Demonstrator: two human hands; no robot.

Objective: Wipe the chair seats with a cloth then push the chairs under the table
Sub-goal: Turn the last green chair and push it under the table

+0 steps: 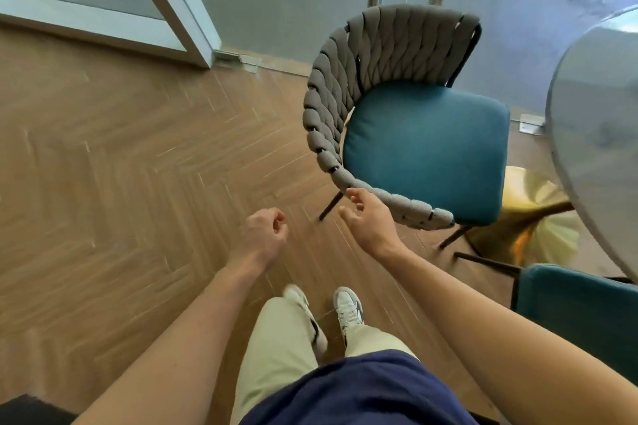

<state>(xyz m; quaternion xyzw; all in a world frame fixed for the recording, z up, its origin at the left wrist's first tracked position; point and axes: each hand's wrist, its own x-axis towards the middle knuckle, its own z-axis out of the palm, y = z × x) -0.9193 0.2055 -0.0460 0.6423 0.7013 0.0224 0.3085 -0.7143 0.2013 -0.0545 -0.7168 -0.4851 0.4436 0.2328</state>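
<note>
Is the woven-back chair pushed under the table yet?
Not yet. The chair stands out on the floor, its blue seat fully clear of the table edge.

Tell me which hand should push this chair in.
Right. The right hand hovers open beside the chair's woven backrest; the left hand hangs loosely curled over the floor, farther off.
</note>
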